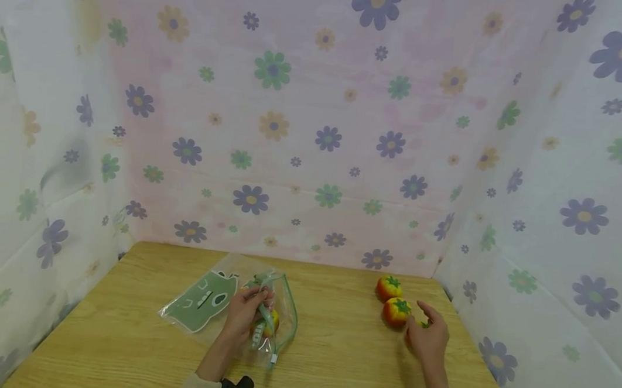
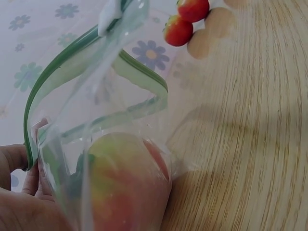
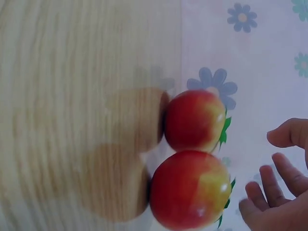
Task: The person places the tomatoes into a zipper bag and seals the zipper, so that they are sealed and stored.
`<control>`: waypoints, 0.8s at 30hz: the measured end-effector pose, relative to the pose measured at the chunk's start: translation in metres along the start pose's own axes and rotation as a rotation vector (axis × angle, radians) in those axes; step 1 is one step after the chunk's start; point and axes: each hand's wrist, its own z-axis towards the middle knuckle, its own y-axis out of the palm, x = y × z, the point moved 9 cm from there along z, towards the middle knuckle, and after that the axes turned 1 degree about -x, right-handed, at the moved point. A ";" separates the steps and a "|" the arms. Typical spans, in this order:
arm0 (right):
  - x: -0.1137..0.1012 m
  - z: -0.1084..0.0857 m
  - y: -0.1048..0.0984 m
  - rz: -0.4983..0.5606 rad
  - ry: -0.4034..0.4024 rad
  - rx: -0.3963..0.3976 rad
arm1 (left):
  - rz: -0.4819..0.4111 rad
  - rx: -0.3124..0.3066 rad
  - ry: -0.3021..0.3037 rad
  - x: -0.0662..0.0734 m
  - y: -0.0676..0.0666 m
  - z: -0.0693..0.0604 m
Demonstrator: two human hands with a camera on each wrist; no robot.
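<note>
My left hand pinches the green-edged rim of a clear zip bag. Inside the bag lies a red-yellow tomato-like fruit; the bag's mouth gapes in the left wrist view. At the right, my right hand hovers with fingers apart and loosely bent. Two similar fruits stand together beside it, a rear one and a front one. A third fruit is mostly hidden by the right hand in the head view.
A flat clear bag with a green cartoon face lies left of the left hand, partly beneath the other bag. The wooden table meets flower-patterned cloth walls at the back and both sides.
</note>
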 end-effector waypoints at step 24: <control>0.048 -0.003 -0.001 -0.264 0.305 -0.356 | -0.041 0.002 -0.032 0.000 -0.002 -0.001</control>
